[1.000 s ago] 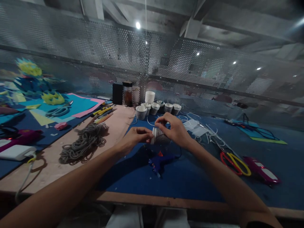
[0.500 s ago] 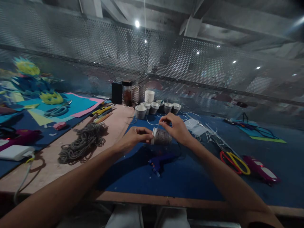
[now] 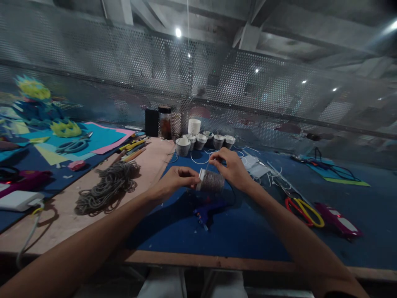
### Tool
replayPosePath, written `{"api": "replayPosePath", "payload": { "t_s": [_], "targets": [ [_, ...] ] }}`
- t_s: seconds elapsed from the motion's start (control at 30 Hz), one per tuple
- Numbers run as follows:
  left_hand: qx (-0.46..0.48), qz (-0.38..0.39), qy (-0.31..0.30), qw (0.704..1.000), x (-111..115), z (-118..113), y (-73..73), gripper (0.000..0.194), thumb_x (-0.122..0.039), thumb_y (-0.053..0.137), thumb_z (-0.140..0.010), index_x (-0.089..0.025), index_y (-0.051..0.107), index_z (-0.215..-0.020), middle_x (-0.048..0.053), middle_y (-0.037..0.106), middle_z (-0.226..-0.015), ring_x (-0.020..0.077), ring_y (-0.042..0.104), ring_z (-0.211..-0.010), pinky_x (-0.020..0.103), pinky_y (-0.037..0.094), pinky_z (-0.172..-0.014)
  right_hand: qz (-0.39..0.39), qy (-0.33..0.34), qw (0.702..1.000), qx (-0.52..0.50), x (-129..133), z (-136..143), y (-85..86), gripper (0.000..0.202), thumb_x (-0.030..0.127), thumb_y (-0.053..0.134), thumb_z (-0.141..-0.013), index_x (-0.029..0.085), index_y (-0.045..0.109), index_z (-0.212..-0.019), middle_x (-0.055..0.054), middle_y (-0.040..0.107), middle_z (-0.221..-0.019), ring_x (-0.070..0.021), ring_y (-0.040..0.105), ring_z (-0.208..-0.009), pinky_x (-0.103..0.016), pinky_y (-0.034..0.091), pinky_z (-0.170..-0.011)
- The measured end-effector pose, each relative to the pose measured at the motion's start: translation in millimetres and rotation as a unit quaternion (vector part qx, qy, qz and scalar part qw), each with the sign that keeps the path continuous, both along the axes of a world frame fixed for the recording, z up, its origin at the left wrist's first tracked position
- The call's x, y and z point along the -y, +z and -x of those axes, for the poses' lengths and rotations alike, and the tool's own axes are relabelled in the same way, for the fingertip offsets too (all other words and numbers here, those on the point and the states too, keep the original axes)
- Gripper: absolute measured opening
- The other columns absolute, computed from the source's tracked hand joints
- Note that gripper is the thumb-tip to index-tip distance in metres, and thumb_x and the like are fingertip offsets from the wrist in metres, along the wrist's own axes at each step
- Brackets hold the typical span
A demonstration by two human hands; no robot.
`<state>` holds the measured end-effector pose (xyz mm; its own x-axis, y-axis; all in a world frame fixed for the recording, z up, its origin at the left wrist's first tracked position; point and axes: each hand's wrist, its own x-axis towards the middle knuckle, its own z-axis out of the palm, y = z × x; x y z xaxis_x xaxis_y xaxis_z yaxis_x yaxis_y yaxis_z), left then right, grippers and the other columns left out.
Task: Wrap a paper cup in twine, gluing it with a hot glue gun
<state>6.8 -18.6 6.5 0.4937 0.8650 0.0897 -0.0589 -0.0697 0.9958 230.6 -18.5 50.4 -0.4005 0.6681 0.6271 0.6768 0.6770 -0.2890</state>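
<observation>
A small white cup (image 3: pixel 212 182) wound with grey cord lies sideways in the air above the blue table mat. My left hand (image 3: pixel 175 181) grips its white rim between thumb and fingers. My right hand (image 3: pixel 231 166) is closed in a pinch just above the cup's far side, on a thin strand of grey cord that runs to the cup. Below the cup, a blue glue gun (image 3: pixel 207 212) rests on the mat. A loose heap of grey cord (image 3: pixel 108 188) lies to the left of my left forearm.
Several cord-wrapped cups (image 3: pixel 201 141) and a white cup stack (image 3: pixel 194 126) stand at the back beside a dark-lidded jar (image 3: pixel 165 124). Red-and-yellow-handled scissors (image 3: pixel 305 212) and a purple glue gun (image 3: pixel 338 220) lie right. Grey scissors (image 3: pixel 74 145) rest on coloured paper at left.
Both hands keep their holds on the cup and the cord. The cup has tilted slightly, and the view has shifted a little.
</observation>
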Motion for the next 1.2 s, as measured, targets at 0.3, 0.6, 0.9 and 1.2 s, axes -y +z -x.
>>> {"api": "replayPosePath", "payload": {
  "t_s": [0.3, 0.6, 0.9, 1.2],
  "targets": [
    [-0.026, -0.024, -0.017, 0.999, 2, 0, -1.3, 0.018, -0.031, 0.079, -0.072, -0.015, 0.075, -0.079, 0.003, 0.069, -0.071, 0.0136, 0.059, -0.066, 0.026, 0.046, -0.067, 0.029, 0.01, 1.0, -0.006, -5, 4, -7.3, 0.01, 0.029, 0.062, -0.093, 0.021, 0.067, -0.091, -0.002, 0.064, -0.088, -0.0167, 0.059, -0.081, -0.033, 0.042, -0.082],
    [-0.033, -0.057, -0.009, 0.998, 1, 2, -0.1, 0.02, -0.033, 0.078, -0.072, -0.015, 0.074, -0.08, 0.003, 0.068, -0.071, 0.0148, 0.059, -0.069, 0.026, 0.045, -0.067, 0.046, 0.004, 0.999, 0.018, -8, -4, -7.6, 0.007, 0.026, 0.064, -0.091, 0.021, 0.068, -0.09, -0.001, 0.066, -0.088, -0.016, 0.06, -0.083, -0.031, 0.04, -0.082],
    [-0.044, -0.063, -0.012, 0.997, 1, 3, 0.3, 0.019, -0.033, 0.077, -0.073, -0.016, 0.073, -0.081, 0.002, 0.068, -0.074, 0.0142, 0.059, -0.071, 0.026, 0.044, -0.068, 0.049, 0.019, 0.998, 0.031, -6, -10, 0.4, 0.006, 0.026, 0.064, -0.091, 0.022, 0.068, -0.089, -0.002, 0.066, -0.088, -0.0167, 0.06, -0.082, -0.032, 0.042, -0.082],
    [-0.059, -0.095, -0.034, 0.993, 6, 1, 4.7, 0.018, -0.031, 0.077, -0.074, -0.015, 0.074, -0.081, 0.004, 0.069, -0.08, 0.0151, 0.059, -0.075, 0.027, 0.043, -0.071, 0.045, 0.043, 0.998, 0.006, -6, -5, -2.2, 0.008, 0.025, 0.062, -0.092, 0.021, 0.069, -0.091, -0.002, 0.066, -0.088, -0.0159, 0.06, -0.084, -0.031, 0.042, -0.082]
  ]
}}
